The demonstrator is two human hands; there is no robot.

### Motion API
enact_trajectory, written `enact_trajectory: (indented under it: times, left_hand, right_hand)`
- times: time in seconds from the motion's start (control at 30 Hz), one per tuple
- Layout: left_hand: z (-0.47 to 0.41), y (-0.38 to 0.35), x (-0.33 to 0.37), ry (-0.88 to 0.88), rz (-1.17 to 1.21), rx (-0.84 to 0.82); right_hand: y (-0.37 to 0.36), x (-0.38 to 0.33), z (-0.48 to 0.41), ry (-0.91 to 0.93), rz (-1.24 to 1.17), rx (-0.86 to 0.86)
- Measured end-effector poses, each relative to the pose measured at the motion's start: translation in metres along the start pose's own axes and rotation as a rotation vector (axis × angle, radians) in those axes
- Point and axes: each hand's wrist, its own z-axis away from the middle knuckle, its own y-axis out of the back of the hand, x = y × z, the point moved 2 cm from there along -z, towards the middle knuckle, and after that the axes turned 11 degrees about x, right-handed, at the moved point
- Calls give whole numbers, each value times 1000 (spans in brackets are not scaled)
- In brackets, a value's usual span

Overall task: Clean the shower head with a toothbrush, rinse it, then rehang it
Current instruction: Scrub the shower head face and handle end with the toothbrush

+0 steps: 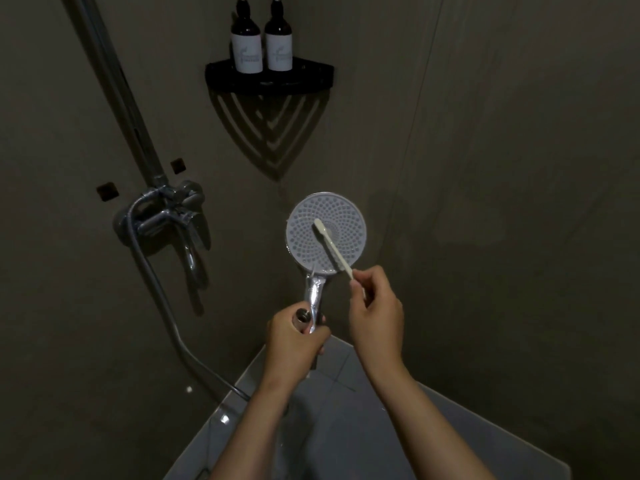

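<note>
Your left hand (298,341) grips the slick, rigid chrome handle below the shower head (326,233), right hand (375,311) pinching the light toothbrush (332,245) by its tail; hold firmly.

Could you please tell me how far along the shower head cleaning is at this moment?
Done: the round grey shower head with its chrome handle is taken down, gripped by the left hand. In hand: the right hand pinches a cream plastic toothbrush, its head on the nozzle face. Left: rinsing and rehanging.
</note>
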Motion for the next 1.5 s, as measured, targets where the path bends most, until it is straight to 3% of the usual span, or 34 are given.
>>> enact_trajectory:
  times: [0.43,0.87,1.13,1.3,1.5]
  left_hand:
    - [-3,1,-6,-65,-47,-48]
    - [0,-2,6,-6,23,-72]
    - [0,-6,8,-25,22,-83]
    - [-1,-2,6,-6,17,-63]
    - [-4,-1,4,28,16,-42]
  right_hand:
    - [-15,-14,-3,85,9,-18]
    - [14,-8,-28,145,205,71]
    - [13,-16,-57,160,174,145]
    - [20,-13,-53,174,26,113]
    - [21,7,-44,173,103,38]
